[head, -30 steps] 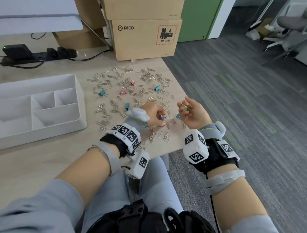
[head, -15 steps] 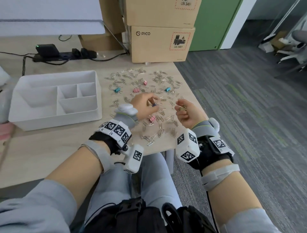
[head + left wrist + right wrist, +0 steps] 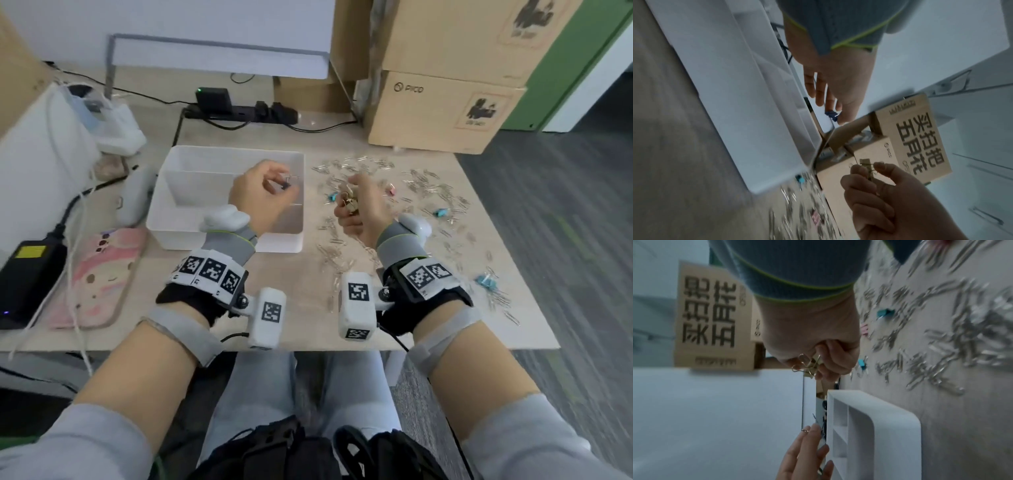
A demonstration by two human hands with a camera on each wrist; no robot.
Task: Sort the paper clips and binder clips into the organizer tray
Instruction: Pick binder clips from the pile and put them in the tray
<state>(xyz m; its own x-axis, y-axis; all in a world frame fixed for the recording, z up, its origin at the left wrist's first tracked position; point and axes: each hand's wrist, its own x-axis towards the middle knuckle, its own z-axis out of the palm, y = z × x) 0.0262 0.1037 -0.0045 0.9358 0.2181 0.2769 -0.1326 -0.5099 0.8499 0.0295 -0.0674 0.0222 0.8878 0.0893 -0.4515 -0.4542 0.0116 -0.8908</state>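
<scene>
A white organizer tray (image 3: 171, 236) with several compartments sits mid-table. My left hand (image 3: 278, 187) hovers over the tray's right side and pinches a dark blue binder clip (image 3: 287, 185), which also shows in the left wrist view (image 3: 832, 116). Just right of the tray, my right hand (image 3: 363, 205) is curled round a bunch of gold binder clips (image 3: 349, 204), seen close in the right wrist view (image 3: 809, 366). Silver paper clips (image 3: 428, 185) lie scattered over the right half of the table. Among them are teal binder clips (image 3: 486, 282) and a pink binder clip (image 3: 390, 189).
Cardboard boxes (image 3: 438, 113) stand at the back right and a power strip (image 3: 239, 113) lies behind the tray. A phone in a pink case (image 3: 99, 274), a black adapter (image 3: 27, 274) and cables lie left of the tray. The table's right edge runs close past the clips.
My left hand has carried the dark blue clip left from the clip pile to above the tray. My right hand followed with the gold clips. The head view has swung left.
</scene>
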